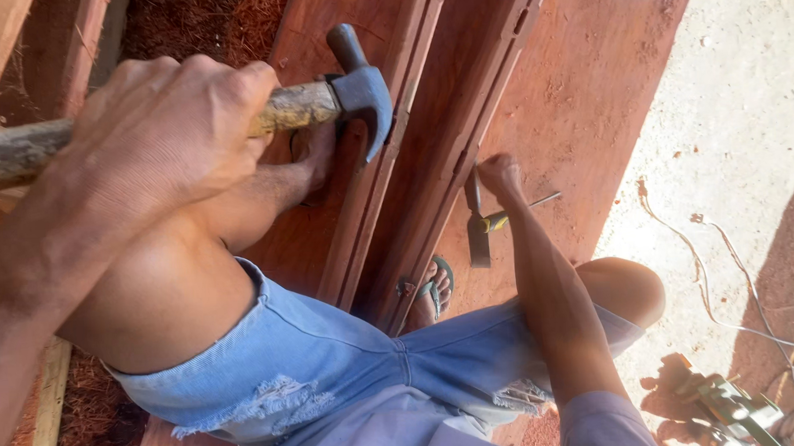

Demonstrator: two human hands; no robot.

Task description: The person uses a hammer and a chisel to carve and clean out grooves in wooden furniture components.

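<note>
At ten o'clock my left hand [161,134] is clenched around the hammer [322,98] handle; at two o'clock my right hand [499,173] pinches a nail [537,200] against the red wooden boards [578,102], beside a chisel [478,233].

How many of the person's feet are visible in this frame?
2. One foot rests on the red board, just under the hammer. The other foot, in a green sandal, shows lower down between the boards, partly hidden.
</note>
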